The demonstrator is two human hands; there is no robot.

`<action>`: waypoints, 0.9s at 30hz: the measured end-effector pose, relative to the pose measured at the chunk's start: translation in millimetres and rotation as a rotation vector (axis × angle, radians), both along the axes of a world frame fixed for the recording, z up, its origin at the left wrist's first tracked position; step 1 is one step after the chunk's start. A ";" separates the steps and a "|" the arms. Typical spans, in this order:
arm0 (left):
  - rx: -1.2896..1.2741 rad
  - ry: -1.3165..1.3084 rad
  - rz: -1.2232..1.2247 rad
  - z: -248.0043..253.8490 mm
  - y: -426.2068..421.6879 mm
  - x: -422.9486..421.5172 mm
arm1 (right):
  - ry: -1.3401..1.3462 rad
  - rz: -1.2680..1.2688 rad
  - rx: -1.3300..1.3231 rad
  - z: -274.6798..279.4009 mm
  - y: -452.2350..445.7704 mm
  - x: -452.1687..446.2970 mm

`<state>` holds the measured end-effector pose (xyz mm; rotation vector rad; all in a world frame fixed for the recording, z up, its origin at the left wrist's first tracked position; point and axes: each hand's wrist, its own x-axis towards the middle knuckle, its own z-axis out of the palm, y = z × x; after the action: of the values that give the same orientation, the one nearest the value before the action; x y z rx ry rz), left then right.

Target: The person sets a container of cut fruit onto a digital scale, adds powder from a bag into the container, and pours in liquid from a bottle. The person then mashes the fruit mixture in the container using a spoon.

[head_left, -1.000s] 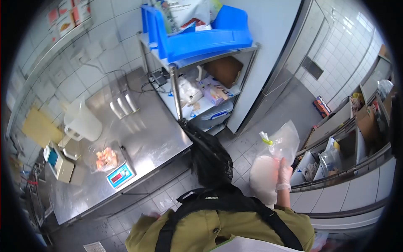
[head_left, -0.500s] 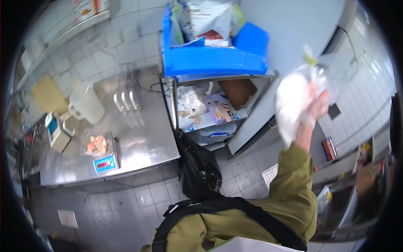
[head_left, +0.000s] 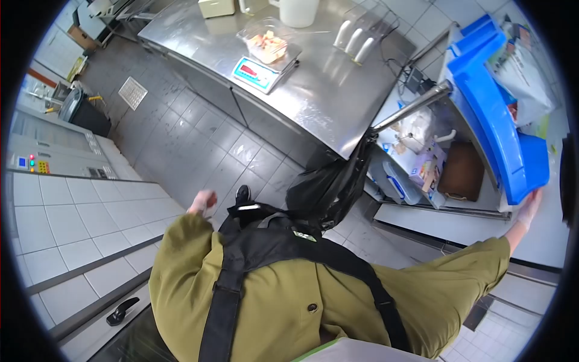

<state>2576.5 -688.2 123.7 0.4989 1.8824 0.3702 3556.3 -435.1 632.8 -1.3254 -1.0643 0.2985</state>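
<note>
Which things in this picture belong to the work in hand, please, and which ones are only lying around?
Probably in use:
blue bin, with the right hand at its corner

Only lying around, away from both hands:
scale
food container on the scale
white jug
purple box on the shelf
black bag

Bright blue bin, olive-green shirt, black apron, black bag, grey grid-patterned floor
</note>
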 end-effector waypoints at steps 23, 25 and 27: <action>0.265 -1.106 0.315 -18.1 413.5 -82.1 | 0.913 -0.241 -0.885 -493.2 -148.7 -853.9; 0.211 -1.109 0.247 -3.7 400.0 -93.1 | 0.783 -0.126 -0.841 -487.2 -118.0 -883.5; 0.081 -1.083 0.317 -0.3 364.3 -107.1 | 0.721 -0.033 -0.992 -485.7 -93.5 -902.4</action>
<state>2469.4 -323.9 123.4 -0.0017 0.8790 0.7457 2653.9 -528.6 147.1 -1.8608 -0.2324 1.2853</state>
